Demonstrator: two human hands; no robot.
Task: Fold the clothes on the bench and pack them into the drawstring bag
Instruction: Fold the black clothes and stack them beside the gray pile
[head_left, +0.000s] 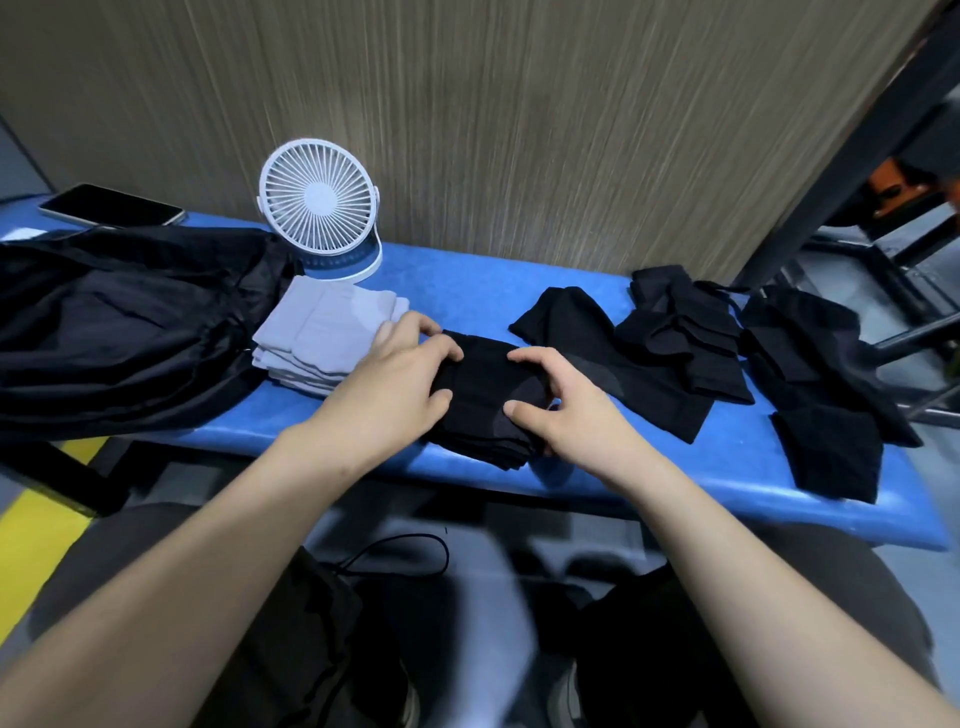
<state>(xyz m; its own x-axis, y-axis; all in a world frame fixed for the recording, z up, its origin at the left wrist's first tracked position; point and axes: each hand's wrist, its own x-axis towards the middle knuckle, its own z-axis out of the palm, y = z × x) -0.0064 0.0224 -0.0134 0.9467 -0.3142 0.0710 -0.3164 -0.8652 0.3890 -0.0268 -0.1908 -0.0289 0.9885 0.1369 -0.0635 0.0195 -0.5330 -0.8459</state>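
A stack of folded black clothes (485, 400) lies at the front middle of the blue bench (467, 291). My left hand (395, 379) grips its left side, fingers curled over the top edge and thumb against the side. My right hand (561, 400) grips its right side the same way. Left of the stack sits a pile of folded grey clothes (322, 332). The black drawstring bag (119, 332) lies slumped at the bench's left end. More black clothes (613, 358) lie spread on the right, with further pieces (810, 374) near the right end.
A white desk fan (319, 205) stands at the back of the bench against a wood-grain wall. A phone (111, 205) lies at the far left. Dark metal frames (883, 249) stand to the right. My knees and a black cord (405, 553) are below the bench.
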